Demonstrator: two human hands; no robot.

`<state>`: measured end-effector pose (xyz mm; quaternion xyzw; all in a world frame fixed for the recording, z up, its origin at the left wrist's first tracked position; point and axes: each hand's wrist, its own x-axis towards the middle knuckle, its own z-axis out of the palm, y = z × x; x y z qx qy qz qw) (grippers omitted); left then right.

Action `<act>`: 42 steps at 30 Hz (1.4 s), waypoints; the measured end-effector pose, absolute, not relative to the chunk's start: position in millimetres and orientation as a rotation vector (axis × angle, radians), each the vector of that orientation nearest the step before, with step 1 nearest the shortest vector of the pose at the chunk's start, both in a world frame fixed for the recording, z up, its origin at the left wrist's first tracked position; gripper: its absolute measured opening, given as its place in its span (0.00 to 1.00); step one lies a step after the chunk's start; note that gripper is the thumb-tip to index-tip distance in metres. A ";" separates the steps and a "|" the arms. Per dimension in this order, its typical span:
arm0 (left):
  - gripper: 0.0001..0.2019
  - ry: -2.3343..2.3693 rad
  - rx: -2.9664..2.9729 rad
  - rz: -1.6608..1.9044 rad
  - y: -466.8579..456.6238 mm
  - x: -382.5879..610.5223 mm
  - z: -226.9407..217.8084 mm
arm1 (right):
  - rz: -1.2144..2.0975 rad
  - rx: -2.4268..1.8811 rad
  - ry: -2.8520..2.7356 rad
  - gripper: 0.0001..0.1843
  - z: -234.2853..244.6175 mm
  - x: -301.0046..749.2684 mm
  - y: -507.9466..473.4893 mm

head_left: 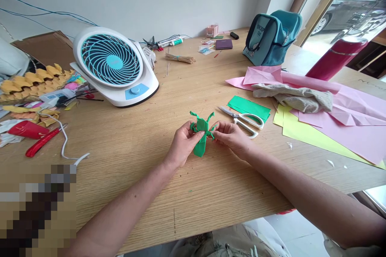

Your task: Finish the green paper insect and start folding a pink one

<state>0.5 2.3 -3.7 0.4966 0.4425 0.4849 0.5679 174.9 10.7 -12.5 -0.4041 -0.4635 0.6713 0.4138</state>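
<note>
A green folded paper figure (201, 133) with thin leg-like points stands on the wooden table (144, 144) in the middle. My left hand (183, 142) pinches its left side, fingers closed on the paper. My right hand (230, 135) pinches a thin point on its right side. Both forearms reach in from the bottom edge.
White-handled scissors (245, 121) lie just right of my right hand, beside a green sheet (249, 107). Pink and yellow sheets (331, 124), a grey cloth (297, 97), a teal bag (271, 37) and a red bottle (336, 58) sit right. A white-blue fan (113, 64) and craft clutter sit left.
</note>
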 end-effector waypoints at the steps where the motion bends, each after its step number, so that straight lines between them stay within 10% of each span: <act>1: 0.10 1.047 1.175 1.137 2.6 0.5 -3.9 | 1.688 -1.011 -1.169 0.21 -12.9 174.9 10.9; 32: 0.12 0.943 1.152 1.019 5.5 -8.1 2.1 | 1.504 -0.888 -1.395 0.13 -4.1 174.5 7.5; 42: 0.07 0.849 1.746 1.065 4.5 -19.1 10.2 | 1.881 -1.082 -1.092 0.27 6.5 185.3 6.8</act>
